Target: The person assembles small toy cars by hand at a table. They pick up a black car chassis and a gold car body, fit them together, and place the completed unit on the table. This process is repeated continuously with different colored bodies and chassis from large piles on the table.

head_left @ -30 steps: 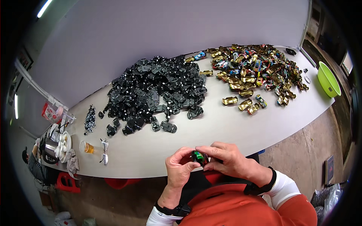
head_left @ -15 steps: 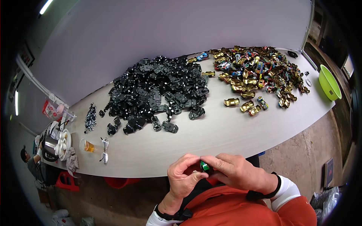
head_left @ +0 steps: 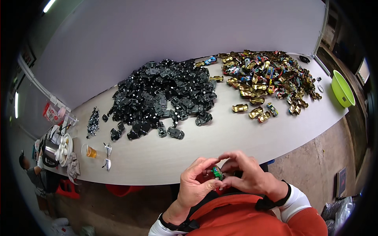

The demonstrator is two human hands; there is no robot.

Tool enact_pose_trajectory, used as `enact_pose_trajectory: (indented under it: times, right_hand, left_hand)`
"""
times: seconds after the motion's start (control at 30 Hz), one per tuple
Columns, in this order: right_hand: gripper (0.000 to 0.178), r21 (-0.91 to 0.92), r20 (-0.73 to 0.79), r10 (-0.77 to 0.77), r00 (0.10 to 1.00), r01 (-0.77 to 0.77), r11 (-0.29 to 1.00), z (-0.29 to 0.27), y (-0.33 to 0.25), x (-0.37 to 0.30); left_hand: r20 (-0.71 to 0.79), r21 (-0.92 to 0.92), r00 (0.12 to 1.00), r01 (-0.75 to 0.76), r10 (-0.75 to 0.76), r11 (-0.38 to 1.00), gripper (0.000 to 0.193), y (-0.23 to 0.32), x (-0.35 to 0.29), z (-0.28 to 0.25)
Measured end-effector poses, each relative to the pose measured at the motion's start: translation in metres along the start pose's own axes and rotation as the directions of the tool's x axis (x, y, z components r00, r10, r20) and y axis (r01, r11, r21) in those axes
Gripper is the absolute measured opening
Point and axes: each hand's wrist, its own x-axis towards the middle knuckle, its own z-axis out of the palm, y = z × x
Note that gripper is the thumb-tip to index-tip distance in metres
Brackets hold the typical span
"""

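A small green toy car (head_left: 217, 173) is held between my hands, just off the table's front edge. My left hand (head_left: 196, 180) pinches it from the left, thumb below and fingers above. Around its right side curl the fingers and thumb of my right hand (head_left: 246, 176), partly hiding it. Beyond my hands rises a big heap of black toy car bases (head_left: 157, 94) with small white-tipped wheels. Right of that lies a heap of gold and coloured toy car bodies (head_left: 271, 74), with a few loose gold ones (head_left: 255, 113) in front.
Small wheel parts (head_left: 93, 122) form a little pile at left, near a cup of amber drink (head_left: 89, 151) and eyeglasses (head_left: 107, 156). A tray with white cups (head_left: 65, 150) and a kettle stand further left. A green basin (head_left: 342, 89) sits at the right end. Another person (head_left: 34, 175) is far left.
My right hand's fingers have lifted and arched away, uncovering more of the green car. The car is turned more upright. The whole view has shifted slightly.
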Motion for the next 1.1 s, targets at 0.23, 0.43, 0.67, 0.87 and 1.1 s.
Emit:
enact_pose_trajectory:
  times: [0.23,0.43,0.67,0.87,1.1]
  right_hand:
    - [0.024,0.372,0.185,0.259,0.948,-0.312,0.874,0.002,0.032,0.008]
    - [0.033,0.13,0.059,0.079,0.995,-0.086,0.988,0.001,0.043,0.014]
    - [0.034,0.297,0.199,0.387,0.9,-0.432,0.852,-0.008,0.038,0.01]
    - [0.02,0.288,0.212,0.389,0.897,-0.438,0.852,-0.003,0.045,0.013]
    - [0.011,-0.077,-0.011,0.172,0.985,-0.172,0.982,0.008,0.062,0.016]
  left_hand:
    - [-0.176,-0.445,0.946,0.17,-0.272,0.879,0.017,-0.023,0.006,-0.014]
    - [-0.135,-0.441,0.936,0.238,-0.327,0.865,0.013,-0.032,0.009,-0.019]
    - [-0.116,-0.55,0.903,0.289,-0.414,0.783,0.015,-0.045,0.012,-0.03]
    - [-0.117,-0.437,0.91,0.312,-0.398,0.843,0.018,-0.044,0.013,-0.027]
    - [-0.319,-0.287,0.902,0.199,-0.289,0.937,0.017,-0.042,0.016,-0.012]
